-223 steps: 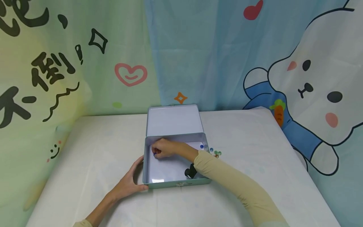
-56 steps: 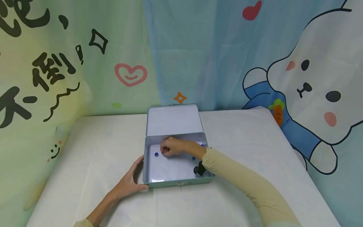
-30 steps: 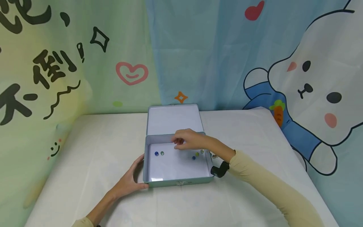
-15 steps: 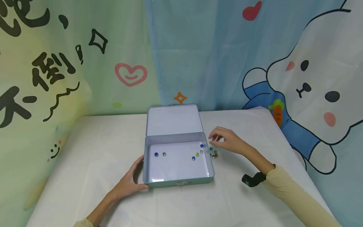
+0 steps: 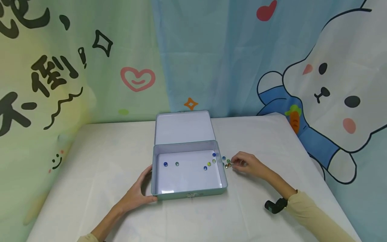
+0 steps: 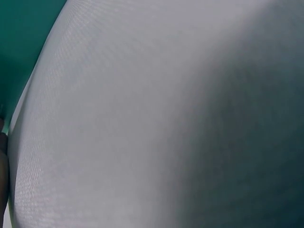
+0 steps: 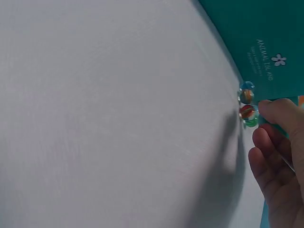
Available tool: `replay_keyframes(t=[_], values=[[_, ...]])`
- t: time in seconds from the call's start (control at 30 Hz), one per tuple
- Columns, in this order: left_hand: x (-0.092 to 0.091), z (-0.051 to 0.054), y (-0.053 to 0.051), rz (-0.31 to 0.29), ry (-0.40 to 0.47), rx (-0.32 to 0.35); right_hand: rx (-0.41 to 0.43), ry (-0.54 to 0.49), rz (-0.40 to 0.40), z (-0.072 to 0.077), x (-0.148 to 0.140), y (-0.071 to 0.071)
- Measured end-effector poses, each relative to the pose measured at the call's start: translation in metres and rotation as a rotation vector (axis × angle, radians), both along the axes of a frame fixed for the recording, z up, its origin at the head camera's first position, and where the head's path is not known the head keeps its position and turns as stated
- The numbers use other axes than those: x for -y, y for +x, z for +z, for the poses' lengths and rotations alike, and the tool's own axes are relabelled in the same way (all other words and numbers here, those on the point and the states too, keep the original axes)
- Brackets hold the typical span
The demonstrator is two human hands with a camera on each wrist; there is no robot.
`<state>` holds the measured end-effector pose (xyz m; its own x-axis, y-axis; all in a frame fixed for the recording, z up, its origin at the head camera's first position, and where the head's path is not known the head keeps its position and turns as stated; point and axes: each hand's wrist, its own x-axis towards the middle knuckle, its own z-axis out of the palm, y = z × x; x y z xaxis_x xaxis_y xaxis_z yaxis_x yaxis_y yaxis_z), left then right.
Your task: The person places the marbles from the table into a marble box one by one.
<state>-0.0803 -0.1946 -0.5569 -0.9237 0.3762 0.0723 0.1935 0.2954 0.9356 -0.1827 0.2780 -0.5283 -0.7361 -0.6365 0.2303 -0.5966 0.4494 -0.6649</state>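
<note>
A pale green tin box [image 5: 193,194] stands on the white table with its lid [image 5: 185,127] raised at the back. My left hand [image 5: 135,194] rests against its front left corner, fingers along the side wall and thumb at the front. Inside lie a dark blue marble [image 5: 165,164] and a greenish one at left, and several more, including a yellow marble [image 5: 209,164], at right. My right hand [image 5: 246,164] is right of the box, fingertips at a cluster of marbles [image 7: 247,112] by its outer wall. Thumb and fingers look apart in the right wrist view.
A white cloth covers the table [image 5: 109,148]. Behind it hangs a printed curtain [image 5: 193,60] with a cartoon rabbit at right. A black wrist camera [image 5: 275,205] sits on the right wrist. The left wrist view shows mostly cloth and the box's green edge.
My right hand has left the inside of the box and moved right, then down to the marbles outside. A greenish marble has rolled right inside. The left hand stays at the corner.
</note>
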Motion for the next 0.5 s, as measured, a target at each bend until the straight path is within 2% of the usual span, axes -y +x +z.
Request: replay_keyframes(t=[0.27, 0.5], values=[[0.0, 0.0, 0.0, 0.0, -0.002, 0.008, 0.008, 0.014, 0.017, -0.009, 0.003, -0.003], [0.001, 0.0, 0.0, 0.0, -0.005, 0.007, -0.012, 0.049, -0.004, -0.013, 0.007, -0.005]])
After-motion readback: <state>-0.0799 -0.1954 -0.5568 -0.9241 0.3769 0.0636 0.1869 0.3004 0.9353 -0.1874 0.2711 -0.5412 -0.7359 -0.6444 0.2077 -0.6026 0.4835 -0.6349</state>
